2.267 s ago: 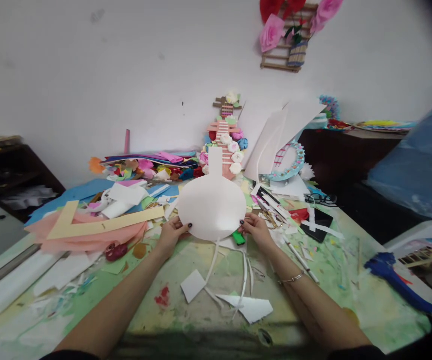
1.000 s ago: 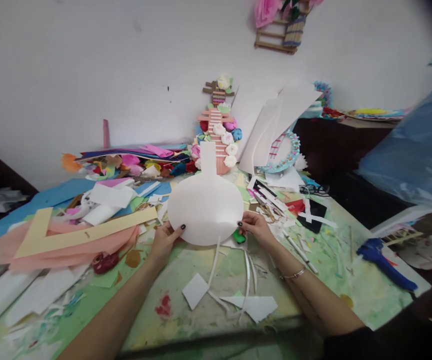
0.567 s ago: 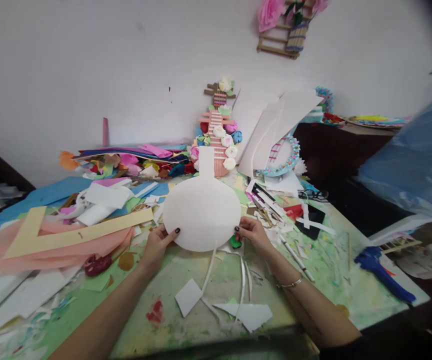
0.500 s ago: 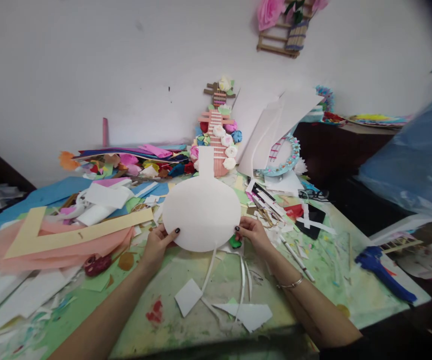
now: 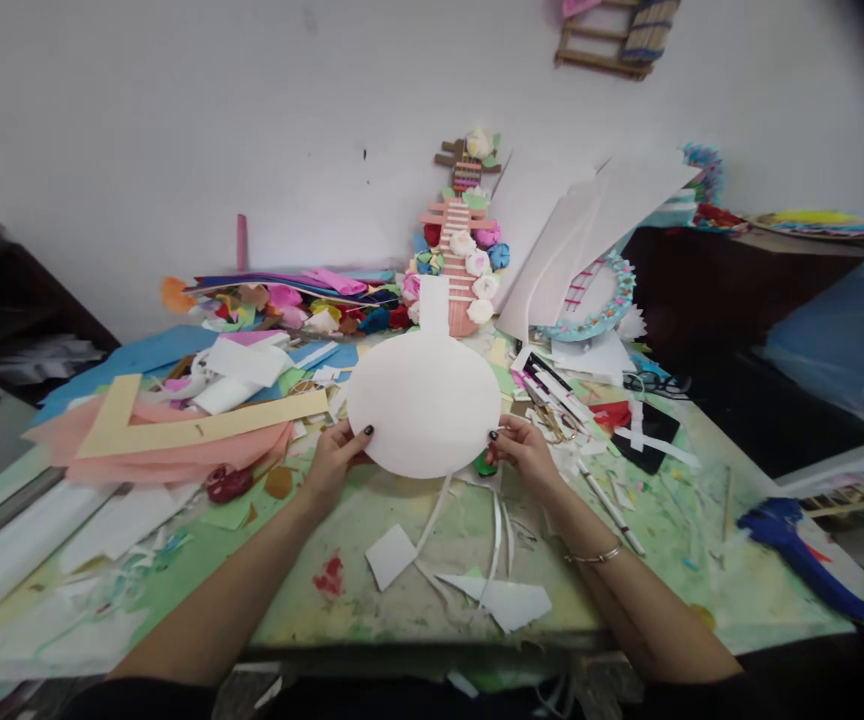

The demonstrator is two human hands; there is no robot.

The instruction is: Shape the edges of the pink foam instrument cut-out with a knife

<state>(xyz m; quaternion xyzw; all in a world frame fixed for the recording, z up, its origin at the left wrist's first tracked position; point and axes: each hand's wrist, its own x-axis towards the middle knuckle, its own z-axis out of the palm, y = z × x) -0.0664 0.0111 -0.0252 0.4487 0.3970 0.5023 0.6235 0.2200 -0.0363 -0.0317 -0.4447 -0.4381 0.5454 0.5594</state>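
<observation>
A white paper cutout (image 5: 424,405), an oval with a narrow neck on top, is held up over the table with its face toward me. My left hand (image 5: 340,462) pinches its lower left edge, thumb in front and fingers behind. At the lower right edge my right hand (image 5: 523,455) grips it the same way. Under it, beside my right fingers, a small green object (image 5: 484,464) is partly hidden. White paper strips (image 5: 496,545) and a square paper scrap (image 5: 391,556) lie on the table below the cutout.
A flower-covered craft model (image 5: 464,250) leans on the wall behind. A blue glue gun (image 5: 803,555) lies at the right table edge. On the left are a cream L-shaped strip (image 5: 207,428) and pink tissue paper (image 5: 252,458). Pens, scraps and black glasses (image 5: 655,382) sit on the right.
My view swings a little left, then back right and slightly down, so the table's front edge shows. Both hands keep hold of the white paper cutout throughout.
</observation>
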